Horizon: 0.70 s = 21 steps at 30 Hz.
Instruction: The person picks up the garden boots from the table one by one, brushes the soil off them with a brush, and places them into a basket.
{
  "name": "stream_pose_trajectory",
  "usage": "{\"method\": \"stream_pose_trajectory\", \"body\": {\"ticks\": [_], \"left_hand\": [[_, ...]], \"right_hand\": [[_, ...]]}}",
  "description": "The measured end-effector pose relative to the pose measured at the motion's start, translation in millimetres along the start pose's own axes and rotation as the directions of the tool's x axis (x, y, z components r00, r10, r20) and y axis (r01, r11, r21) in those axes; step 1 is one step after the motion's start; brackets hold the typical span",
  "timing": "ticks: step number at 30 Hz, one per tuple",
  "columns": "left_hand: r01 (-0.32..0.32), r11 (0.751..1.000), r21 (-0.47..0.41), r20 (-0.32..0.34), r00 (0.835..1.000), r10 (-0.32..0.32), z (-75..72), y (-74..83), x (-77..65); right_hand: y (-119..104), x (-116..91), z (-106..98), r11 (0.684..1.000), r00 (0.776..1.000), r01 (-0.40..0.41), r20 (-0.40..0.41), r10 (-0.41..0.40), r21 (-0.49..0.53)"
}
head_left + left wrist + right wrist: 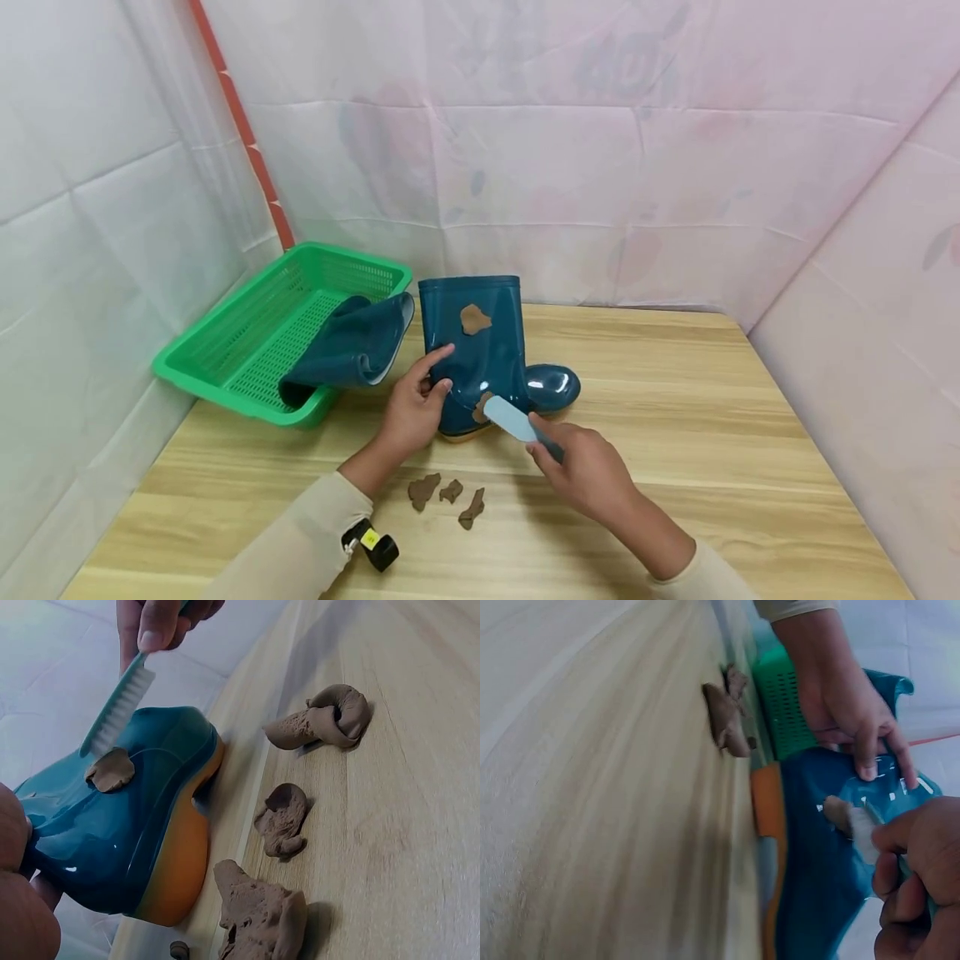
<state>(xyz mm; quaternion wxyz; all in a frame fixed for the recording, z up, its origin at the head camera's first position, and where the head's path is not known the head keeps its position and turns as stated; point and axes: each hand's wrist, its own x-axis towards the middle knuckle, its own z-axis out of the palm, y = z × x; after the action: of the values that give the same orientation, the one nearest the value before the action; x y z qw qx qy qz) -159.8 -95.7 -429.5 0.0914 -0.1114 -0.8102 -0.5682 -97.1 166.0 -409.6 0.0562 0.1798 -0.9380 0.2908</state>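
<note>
A dark teal rain boot stands upright on the table, its shiny toe pointing right. My left hand grips it near the ankle, thumb and index finger on the near side. In my right hand is a light blue brush, held by its handle. The white bristles meet a brown clay-like patch low on the boot, as the left wrist view shows. A second brown patch sticks to the upper shaft.
Several loose brown lumps lie on the wooden table in front of the boot. At the left, a green basket holds another teal boot, lying over its rim. White cloth walls surround the table.
</note>
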Motion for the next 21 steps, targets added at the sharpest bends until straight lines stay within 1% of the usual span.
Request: {"method": "stream_pose_trajectory", "body": {"ticks": [2, 6, 8, 9, 11, 13, 15, 17, 18, 21], "left_hand": [[0.001, 1.0, -0.004, -0.004, 1.0, -0.001, 0.2, 0.3, 0.9], [0.006, 1.0, 0.0, -0.01, 1.0, -0.006, 0.7, -0.4, 1.1], [0.009, 1.0, 0.0, -0.016, 1.0, -0.009, 1.1, -0.8, 0.2], [0.01, 1.0, 0.001, -0.019, 1.0, -0.01, 1.2, -1.4, -0.6], [0.018, 1.0, 0.001, -0.025, 1.0, -0.018, 1.7, -2.0, -2.6], [0.02, 1.0, 0.002, -0.026, 0.999, -0.02, 2.3, -2.4, -4.5], [0.017, 1.0, 0.001, -0.027, 0.999, -0.017, 2.8, -2.8, -5.5], [0.008, 1.0, -0.006, -0.032, 0.999, -0.008, 3.3, -2.4, -5.4], [0.001, 1.0, -0.011, -0.034, 0.999, -0.001, 3.4, -2.5, -4.9], [-0.011, 1.0, -0.022, -0.039, 0.999, 0.01, 3.5, -2.6, -3.1]], "right_hand": [[0, 0, -5, 1.0, 1.0, 0.003, -0.005, -0.003, 0.015], [-1, 6, -10, 0.999, 0.996, 0.02, -0.091, -0.017, 0.034], [-2, 12, -8, 0.999, 0.995, 0.008, -0.104, -0.004, 0.039], [-3, 13, -6, 0.999, 0.996, -0.001, -0.084, 0.004, 0.044], [-3, 15, -3, 0.999, 0.999, -0.027, -0.017, 0.028, 0.043], [-4, 12, -1, 0.998, 0.997, -0.053, 0.06, 0.051, 0.046], [-4, 7, -3, 0.997, 0.992, -0.06, 0.11, 0.055, 0.05], [-4, 3, -6, 0.997, 0.991, -0.056, 0.128, 0.049, 0.055], [-3, 2, -9, 0.996, 0.991, -0.049, 0.124, 0.04, 0.069], [-3, 4, -14, 0.995, 0.997, -0.033, 0.069, 0.027, 0.092]]}}
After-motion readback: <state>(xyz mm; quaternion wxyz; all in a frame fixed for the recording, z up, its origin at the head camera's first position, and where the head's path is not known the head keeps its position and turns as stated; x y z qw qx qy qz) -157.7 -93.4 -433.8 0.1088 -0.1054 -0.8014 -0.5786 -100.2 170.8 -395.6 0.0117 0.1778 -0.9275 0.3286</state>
